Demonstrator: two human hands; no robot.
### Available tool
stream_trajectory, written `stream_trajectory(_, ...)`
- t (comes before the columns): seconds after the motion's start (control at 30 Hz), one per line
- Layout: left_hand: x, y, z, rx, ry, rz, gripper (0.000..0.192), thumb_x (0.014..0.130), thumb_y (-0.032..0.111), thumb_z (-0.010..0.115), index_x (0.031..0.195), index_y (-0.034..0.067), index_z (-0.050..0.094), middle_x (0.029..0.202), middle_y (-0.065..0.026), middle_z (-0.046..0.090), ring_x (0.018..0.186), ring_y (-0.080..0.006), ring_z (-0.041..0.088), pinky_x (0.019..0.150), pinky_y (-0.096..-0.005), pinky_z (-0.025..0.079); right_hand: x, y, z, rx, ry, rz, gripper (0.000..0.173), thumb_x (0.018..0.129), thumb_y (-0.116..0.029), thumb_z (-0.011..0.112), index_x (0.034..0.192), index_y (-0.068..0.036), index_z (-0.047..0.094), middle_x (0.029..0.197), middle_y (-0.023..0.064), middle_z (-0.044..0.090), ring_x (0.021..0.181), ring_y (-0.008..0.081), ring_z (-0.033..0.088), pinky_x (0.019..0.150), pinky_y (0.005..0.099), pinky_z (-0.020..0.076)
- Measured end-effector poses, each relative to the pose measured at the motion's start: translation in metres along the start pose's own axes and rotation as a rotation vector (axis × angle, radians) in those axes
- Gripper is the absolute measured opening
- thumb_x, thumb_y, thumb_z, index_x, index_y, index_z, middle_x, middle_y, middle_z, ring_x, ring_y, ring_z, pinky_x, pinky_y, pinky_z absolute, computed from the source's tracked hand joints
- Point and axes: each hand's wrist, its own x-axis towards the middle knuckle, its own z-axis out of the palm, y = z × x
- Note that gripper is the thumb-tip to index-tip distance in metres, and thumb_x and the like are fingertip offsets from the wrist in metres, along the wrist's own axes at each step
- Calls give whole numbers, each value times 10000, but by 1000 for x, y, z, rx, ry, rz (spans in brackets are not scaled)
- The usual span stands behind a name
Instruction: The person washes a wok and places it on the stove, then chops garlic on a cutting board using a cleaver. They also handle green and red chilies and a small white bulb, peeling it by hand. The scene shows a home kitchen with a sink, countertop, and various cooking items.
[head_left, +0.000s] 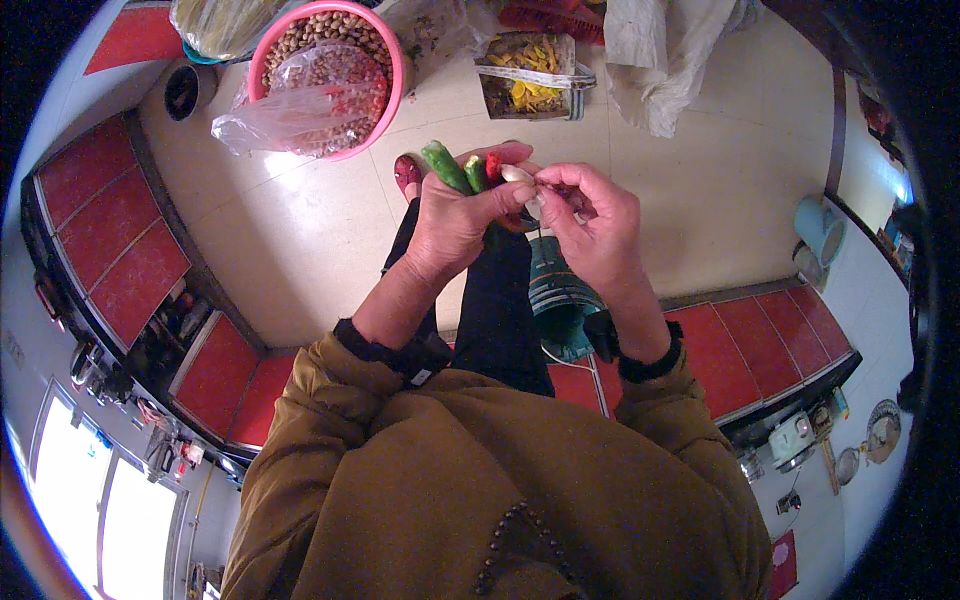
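Observation:
My left hand (457, 214) is closed around two green peppers, the longer green pepper (445, 166) at the outer side and a shorter green pepper (475, 174) beside it. A red chili pepper (493, 169) sticks up next to them. Between my left thumb and fingers a whitish garlic clove (517, 174) shows. The thumb and index finger of my right hand (592, 214) pinch at the clove's near end, where a bit of thin skin seems to hang. Both hands meet above my dark trousers.
A pink basin (397, 82) of peanuts with a plastic bag stands on the floor. Right of it is a square basket (491, 101) with yellow scraps. A white sack (660, 67) lies farther right. A green bucket (559, 292) stands by my legs. Red cabinets (720, 360) line the room.

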Motion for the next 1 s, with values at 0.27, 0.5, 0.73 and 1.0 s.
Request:
stream_trajectory(0.27,2,2,1,-16,-66,25,444,833,121,665,1222,-24,508,1040,-94,645,807,-116,618,613,-237,534,2,1,2,-95,43,-172,93,841,27,609,930,1,604,803,34,611,670,70,575,584,210,478)
stream_trajectory(0.5,1,7,-4,115,-59,40,393,852,91,636,1216,-6,525,1042,-99,652,760,-81,597,621,-217,507,-1,-6,1,204,-2,92,78,886,5,550,956,16,583,794,42,602,658,72,564,567,203,461)
stream_trajectory(0.73,-2,4,-12,213,-15,51,331,776,46,716,1088,-3,618,927,-65,667,730,-73,588,643,-219,506,4,-13,-5,363,-94,220,126,904,-39,537,1002,28,581,774,48,594,636,70,546,526,187,419)
stream_trajectory(1.0,0,8,-17,452,-75,239,303,676,-15,769,953,0,648,942,-91,654,826,-152,615,733,-277,513,8,-13,-11,481,-175,335,131,891,-74,576,944,41,611,711,34,579,582,75,526,504,209,421)
